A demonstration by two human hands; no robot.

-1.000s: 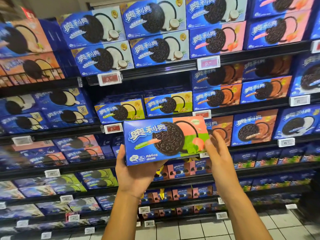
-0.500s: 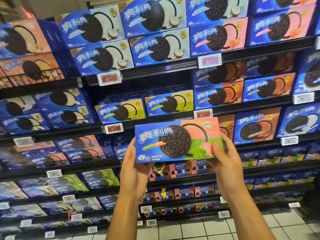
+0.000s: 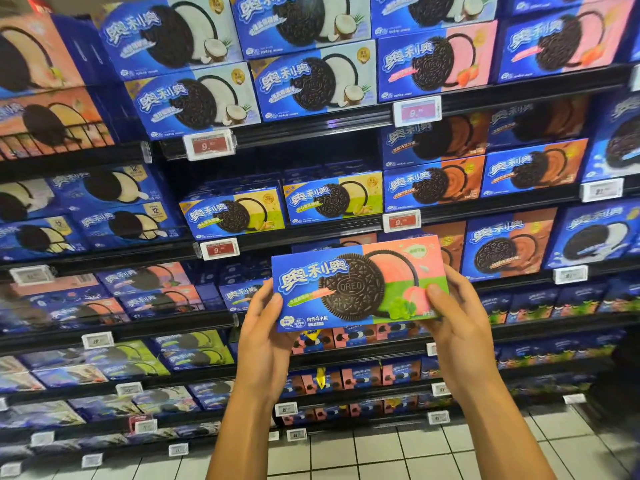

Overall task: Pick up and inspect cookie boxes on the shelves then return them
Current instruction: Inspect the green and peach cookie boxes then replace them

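Cookie box (image 3: 358, 284) held before the shelves (image 3: 311, 233), left hand (image 3: 266, 336) and right hand (image 3: 459, 332) each gripping an end; a loosened thumb could let it drop.

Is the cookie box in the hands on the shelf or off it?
Off it. The cookie box is held in front of the shelves, left hand and right hand gripping its ends.

A blue cookie box (image 3: 358, 284) printed with a black embossed cookie, pink and green panels and white lettering, before black shelves (image 3: 311, 123) of blue boxes with white, pink, yellow and brown panels; red-and-white price tags (image 3: 210, 145); white tiled floor (image 3: 381, 452).
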